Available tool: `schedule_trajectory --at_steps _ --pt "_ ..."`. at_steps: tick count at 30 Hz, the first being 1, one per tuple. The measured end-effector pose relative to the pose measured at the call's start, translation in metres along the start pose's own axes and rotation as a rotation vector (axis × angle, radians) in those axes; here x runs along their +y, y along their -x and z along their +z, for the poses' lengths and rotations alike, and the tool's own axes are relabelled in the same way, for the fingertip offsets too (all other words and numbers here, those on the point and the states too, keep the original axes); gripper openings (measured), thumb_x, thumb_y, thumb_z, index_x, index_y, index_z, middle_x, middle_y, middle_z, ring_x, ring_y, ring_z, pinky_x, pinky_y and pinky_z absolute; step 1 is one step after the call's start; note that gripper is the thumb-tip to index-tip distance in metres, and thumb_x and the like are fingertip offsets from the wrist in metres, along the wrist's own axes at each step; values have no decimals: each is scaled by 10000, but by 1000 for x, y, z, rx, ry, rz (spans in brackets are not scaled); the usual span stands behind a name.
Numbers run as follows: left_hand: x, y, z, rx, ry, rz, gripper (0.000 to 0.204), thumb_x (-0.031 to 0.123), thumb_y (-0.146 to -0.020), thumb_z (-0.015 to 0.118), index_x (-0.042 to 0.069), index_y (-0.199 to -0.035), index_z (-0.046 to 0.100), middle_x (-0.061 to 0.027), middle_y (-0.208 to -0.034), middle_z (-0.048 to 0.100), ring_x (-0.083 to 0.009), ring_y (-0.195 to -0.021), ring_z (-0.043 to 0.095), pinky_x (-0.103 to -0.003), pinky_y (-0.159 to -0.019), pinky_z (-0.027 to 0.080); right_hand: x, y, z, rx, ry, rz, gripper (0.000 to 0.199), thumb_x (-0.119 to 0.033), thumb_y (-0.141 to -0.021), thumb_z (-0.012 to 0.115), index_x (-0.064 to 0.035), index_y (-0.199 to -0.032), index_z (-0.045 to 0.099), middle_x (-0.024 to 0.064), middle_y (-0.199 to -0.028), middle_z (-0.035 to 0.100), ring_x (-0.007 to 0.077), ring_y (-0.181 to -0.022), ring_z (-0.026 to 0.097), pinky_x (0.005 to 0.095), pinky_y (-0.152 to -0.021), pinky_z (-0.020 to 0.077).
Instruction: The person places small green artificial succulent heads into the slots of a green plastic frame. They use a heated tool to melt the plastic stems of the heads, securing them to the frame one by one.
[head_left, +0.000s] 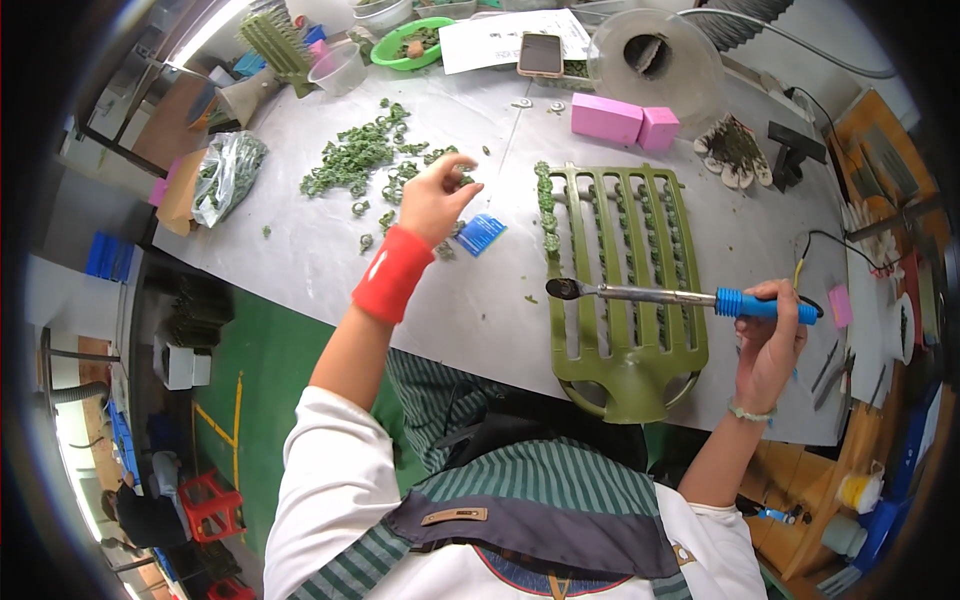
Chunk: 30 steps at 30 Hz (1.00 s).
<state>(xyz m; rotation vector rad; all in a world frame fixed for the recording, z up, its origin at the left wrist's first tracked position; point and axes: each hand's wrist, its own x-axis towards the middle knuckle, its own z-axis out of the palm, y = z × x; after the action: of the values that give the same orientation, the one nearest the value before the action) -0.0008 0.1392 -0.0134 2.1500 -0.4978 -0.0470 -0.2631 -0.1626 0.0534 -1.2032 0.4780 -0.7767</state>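
My right hand (770, 335) is wrapped around the blue handle of a soldering iron (655, 295) with a metal shaft. Its dark, spoon-shaped tip (563, 289) is over the left bar of an olive-green slotted plastic frame (628, 385). Small green leafy plastic pieces (546, 205) line that left bar, and more show along the other bars. Left of the frame, my left hand (438, 198) hovers with thumb and forefinger curved and apart. Beneath and beyond it lies a loose heap of green curled pieces (350, 160). A blue packet (482, 234) rests beside my left wrist.
Two pink blocks (606, 118) and a phone (540, 55) on paper sit at the back. A clear round duct hood (655, 60) stands behind them. Gloves (735, 152) lie at the right, a plastic bag (230, 178) at the left. Several hand tools (835, 378) lie near the right edge.
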Motion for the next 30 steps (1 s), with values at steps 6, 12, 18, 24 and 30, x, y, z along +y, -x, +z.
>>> schedule_trajectory --at_steps 6,12,18,24,30 --pt "42 78 6 -247 365 -92 204 7 -871 644 2 -1074 661 -40 -912 680 -91 -832 641 -227 -764 528 6 -2 -2 16 19 0 285 -260 -913 611 -11 -775 617 88 -714 632 137 -505 554 230 -478 446" --pt "69 92 35 -19 -17 358 235 12 -762 728 91 -983 711 -7 -926 702 -163 -819 579 -288 -718 493 14 -2 -4 25 20 -16 270 -235 -912 616 -1 -778 625 88 -725 638 148 -510 583 235 -482 465" --pt "72 86 51 51 -209 483 236 50 -717 754 113 -940 710 10 -884 699 -211 -855 547 -327 -792 445 28 -2 -5 8 -11 -17 262 -222 -913 614 11 -796 635 91 -729 649 148 -511 590 239 -476 475" --pt "70 84 59 79 -351 532 222 99 -714 760 152 -925 715 22 -862 694 -220 -869 544 -346 -825 408 36 -1 2 -51 -38 -14 271 -231 -920 611 21 -824 643 86 -708 642 150 -526 602 242 -476 480" --pt "71 86 59 75 -366 527 220 125 -722 760 167 -931 710 38 -868 691 -225 -904 538 -355 -840 399 19 -2 -13 8 28 -65 266 -226 -918 608 9 -797 632 89 -714 635 148 -505 575 245 -466 456"
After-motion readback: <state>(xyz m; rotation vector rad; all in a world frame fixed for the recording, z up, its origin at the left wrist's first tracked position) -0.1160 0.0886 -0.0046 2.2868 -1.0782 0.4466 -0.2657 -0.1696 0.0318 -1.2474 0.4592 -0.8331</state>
